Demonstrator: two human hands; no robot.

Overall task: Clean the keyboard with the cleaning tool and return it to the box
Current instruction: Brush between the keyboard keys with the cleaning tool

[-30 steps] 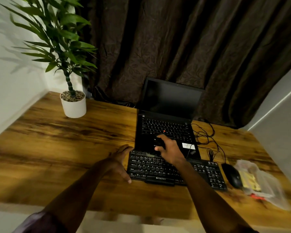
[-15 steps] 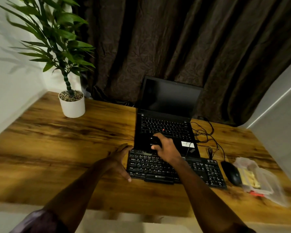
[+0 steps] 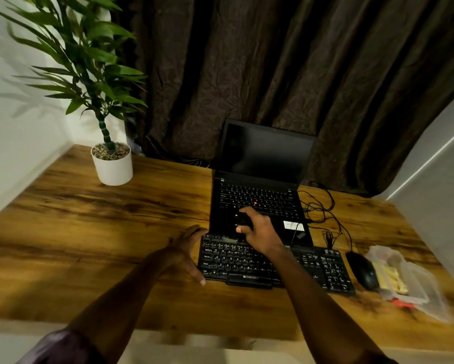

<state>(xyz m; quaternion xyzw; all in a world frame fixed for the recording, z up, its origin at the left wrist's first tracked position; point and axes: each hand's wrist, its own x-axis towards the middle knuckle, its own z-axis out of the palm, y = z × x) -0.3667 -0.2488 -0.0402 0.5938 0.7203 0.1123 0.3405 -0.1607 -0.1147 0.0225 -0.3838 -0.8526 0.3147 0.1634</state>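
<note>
Standing beside the wooden desk [image 3: 94,232], I see a person with both bare arms stretched forward over it. The right hand [image 3: 260,231] is closed around a small dark cleaning tool [image 3: 243,220], and it holds this tool at the far left part of the black keyboard [image 3: 273,264], close to the front edge of the open laptop [image 3: 260,179]. A pale, blurred patch shows on the top key rows just under the tool; I cannot tell exactly what it is. The left hand [image 3: 187,249] is open, with the fingers spread and curved, and it rests against the left end of the keyboard; it holds nothing.

To the right of the keyboard lies a black mouse [image 3: 362,270], and just beside the mouse is a clear plastic box [image 3: 414,290] with something yellow inside. This box sits near the right edge of the desk, well apart from the tool. Thin black cables [image 3: 323,208] lie tangled beside the laptop on its right side. A green plant in a white pot [image 3: 113,166] stands at the far left corner, and a dark brown curtain [image 3: 273,69] hangs behind the desk.
</note>
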